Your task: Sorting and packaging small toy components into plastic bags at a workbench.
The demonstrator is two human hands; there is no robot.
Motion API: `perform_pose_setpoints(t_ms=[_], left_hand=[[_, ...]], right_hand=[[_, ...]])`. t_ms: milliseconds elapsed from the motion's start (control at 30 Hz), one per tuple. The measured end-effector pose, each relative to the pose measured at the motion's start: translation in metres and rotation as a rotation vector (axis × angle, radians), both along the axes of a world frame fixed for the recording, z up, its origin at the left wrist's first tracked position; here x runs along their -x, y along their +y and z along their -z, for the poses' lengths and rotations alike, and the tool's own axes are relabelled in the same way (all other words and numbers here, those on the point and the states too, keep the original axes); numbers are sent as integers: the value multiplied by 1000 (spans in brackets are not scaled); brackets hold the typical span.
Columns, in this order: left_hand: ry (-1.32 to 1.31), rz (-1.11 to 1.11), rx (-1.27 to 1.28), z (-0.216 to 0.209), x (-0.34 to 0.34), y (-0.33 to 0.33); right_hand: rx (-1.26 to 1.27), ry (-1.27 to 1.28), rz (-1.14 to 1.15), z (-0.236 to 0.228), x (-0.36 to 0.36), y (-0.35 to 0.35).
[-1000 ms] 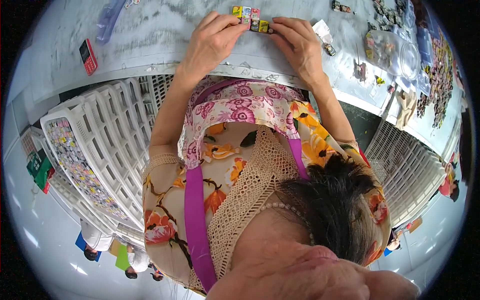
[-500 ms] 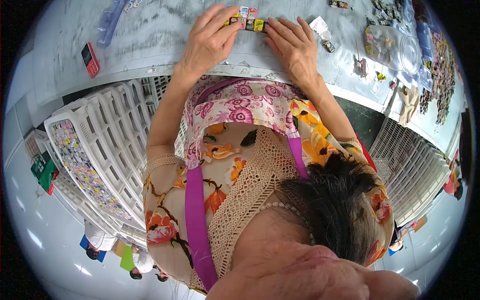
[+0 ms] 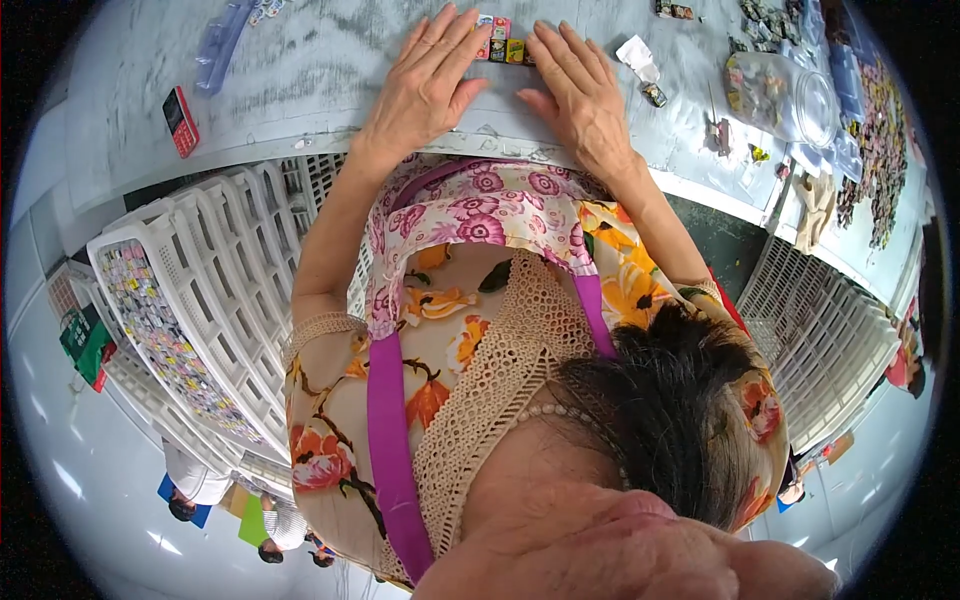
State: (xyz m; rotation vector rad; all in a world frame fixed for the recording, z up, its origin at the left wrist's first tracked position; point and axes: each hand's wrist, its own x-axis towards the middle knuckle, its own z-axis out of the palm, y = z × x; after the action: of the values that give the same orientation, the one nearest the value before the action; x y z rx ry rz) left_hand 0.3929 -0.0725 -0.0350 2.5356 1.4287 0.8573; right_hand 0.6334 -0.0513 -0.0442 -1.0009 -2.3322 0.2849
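Observation:
Between my hands, two short rows of small, colourful square pieces (image 3: 497, 49) lie pressed together on the worn grey-white table (image 3: 300, 90). My left hand (image 3: 430, 88) rests flat at their left end, fingers stretched forward and thumb out to the side, covering part of the rows. At the right end lies my right hand (image 3: 580, 98), its fingers also straight and its thumb pointing inward. Both hands touch or nearly touch the pieces, and neither is wrapped round anything. What is under the fingers is hidden.
A crumpled white paper (image 3: 638, 60) and a small dark piece (image 3: 653, 95) lie right of my right hand. Farther right are a tipped clear jar (image 3: 815, 110) and heaps of small pieces (image 3: 880, 150). A red phone (image 3: 181, 121) lies left; white crates (image 3: 200, 260) stand below.
My left fingers, bent over the pieces before, have straightened forward and the thumb has swung away. My right hand has shifted slightly forward and its thumb now shows. The rows look nearly unmoved.

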Motion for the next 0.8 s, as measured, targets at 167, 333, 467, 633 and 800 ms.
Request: perform_pose_setpoints(t_ms=[167, 333, 467, 633, 800], left_hand=[[75, 30, 101, -6, 4, 2], [-588, -223, 172, -29, 10, 5], [-430, -303, 138, -1, 42, 1], [-122, -201, 120, 6, 26, -7], [-111, -136, 69, 23, 15, 11]], right_hand=[[-16, -105, -12, 1, 5, 1], [23, 3, -14, 4, 2, 7], [11, 16, -25, 0, 2, 7], [7, 2, -16, 0, -2, 10], [25, 50, 2, 11, -5, 26]])
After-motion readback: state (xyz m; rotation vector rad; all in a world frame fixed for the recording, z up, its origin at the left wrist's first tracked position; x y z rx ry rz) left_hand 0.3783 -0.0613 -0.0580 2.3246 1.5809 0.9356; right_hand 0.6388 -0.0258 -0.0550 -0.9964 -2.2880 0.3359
